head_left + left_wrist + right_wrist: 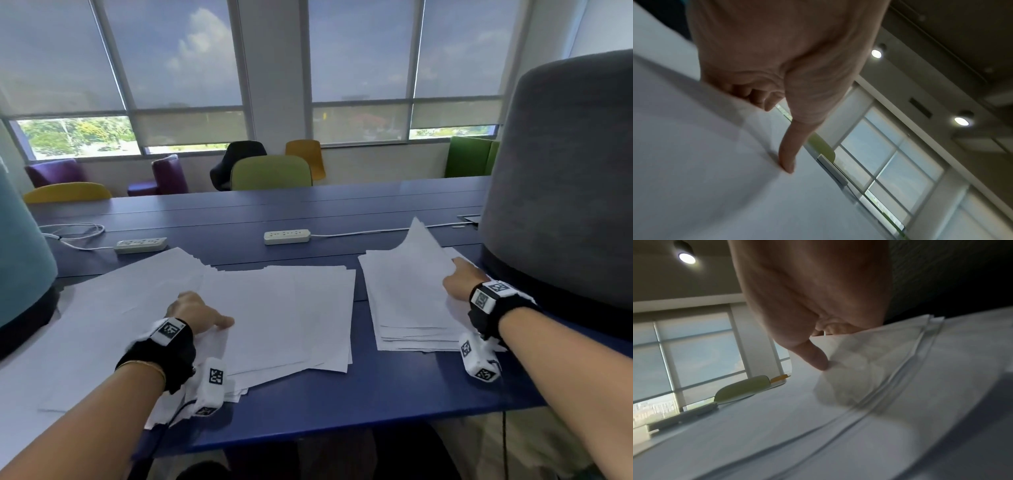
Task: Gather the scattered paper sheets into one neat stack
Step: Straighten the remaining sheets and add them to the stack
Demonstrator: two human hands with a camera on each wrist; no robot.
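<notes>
White paper sheets (274, 308) lie fanned and overlapping across the left and middle of the blue table (342, 404). A rougher stack of sheets (404, 301) lies to the right. My left hand (205, 318) rests on the fanned sheets. In the left wrist view its thumb (787, 162) presses on top of the paper while its curled fingers (760, 99) tuck under a sheet edge. My right hand (455, 270) pinches the top sheet (421, 246) of the right stack, whose far corner stands raised. Its thumb (816, 358) lies on top, with the fingers showing through the sheet from beneath.
Two white power strips (140, 245) (287, 236) with cables lie behind the papers. A tall grey padded partition (565, 171) stands close on the right and a teal one (20, 257) on the left. Coloured chairs (270, 171) line the far side.
</notes>
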